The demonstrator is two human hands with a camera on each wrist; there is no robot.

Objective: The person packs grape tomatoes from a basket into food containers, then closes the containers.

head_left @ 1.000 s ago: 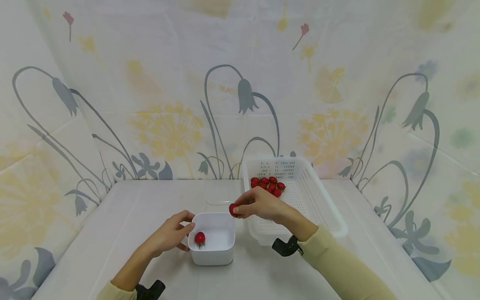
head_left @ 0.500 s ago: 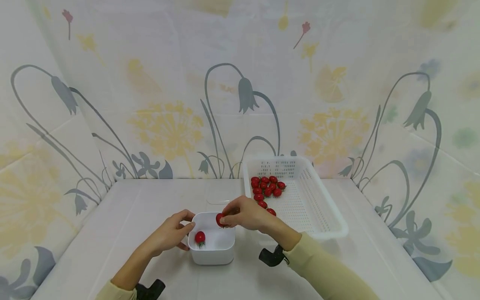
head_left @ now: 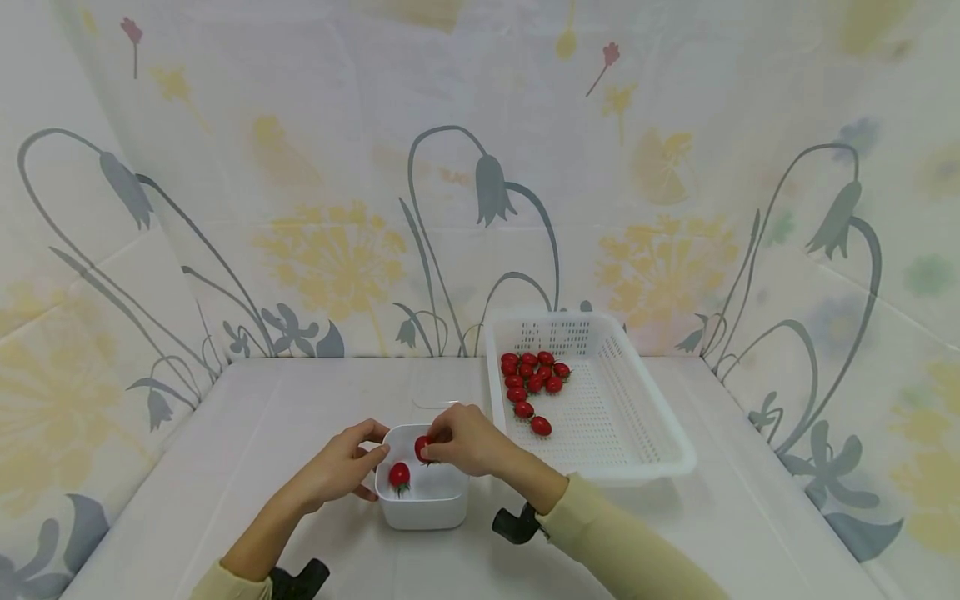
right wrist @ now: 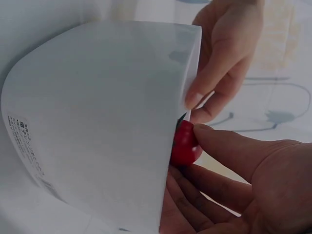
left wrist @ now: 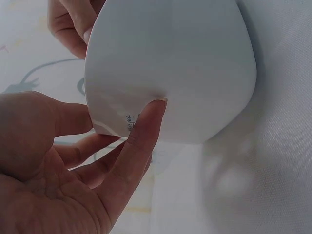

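A white rounded-square container [head_left: 426, 514] stands on the table before me. My left hand [head_left: 339, 468] holds it at the left side, thumb at the rim and fingers against the outer wall [left wrist: 195, 73]. Over the opening, my right hand [head_left: 471, 442] pinches a red cherry tomato [head_left: 422, 448] between thumb and fingers; the right wrist view has this held tomato [right wrist: 185, 145] at the rim, green stem end toward the container. Another cherry tomato [head_left: 400, 476] lies inside at the left. The container's right interior is partly hidden by the right hand.
To the right stands a white perforated basket [head_left: 663, 417], with several cherry tomatoes [head_left: 535, 383] grouped along its left side. Behind the container lies a clear flat piece [head_left: 435, 407] with a faint outline. A flower-printed cloth [head_left: 480, 250] hangs at the back.
My right hand has carried its tomato leftward from beside the basket to over the container, uncovering more tomatoes in the basket. My left hand has stayed on the container.
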